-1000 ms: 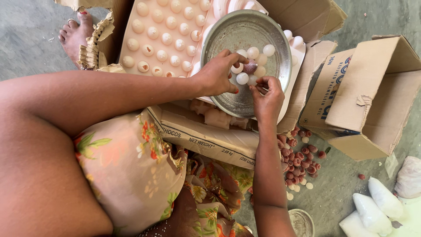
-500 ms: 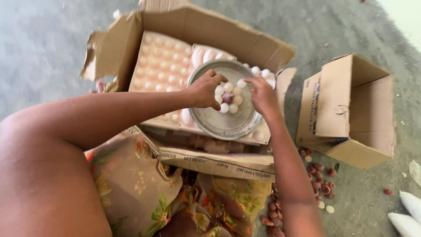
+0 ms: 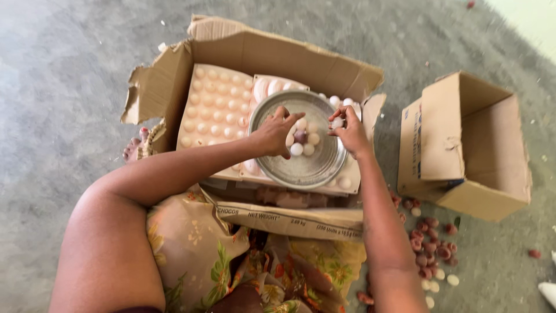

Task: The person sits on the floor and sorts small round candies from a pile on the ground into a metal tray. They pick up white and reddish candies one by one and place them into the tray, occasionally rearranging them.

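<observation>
I see both hands over a round metal dish [image 3: 301, 168] resting in a torn cardboard box [image 3: 289, 52] on the floor. The left hand [image 3: 272, 134] is spread, fingers down on a cluster of white balls [image 3: 302, 145] in the dish. The right hand [image 3: 350, 130], just beside it, pinches one white ball [image 3: 337, 122] between its fingertips. Left of the left hand lies a pale tray of domes [image 3: 211, 107]. Right of the right hand, well apart, sits an open carton [image 3: 469, 148]. Reddish shells [image 3: 431, 246] lie near the right forearm.
</observation>
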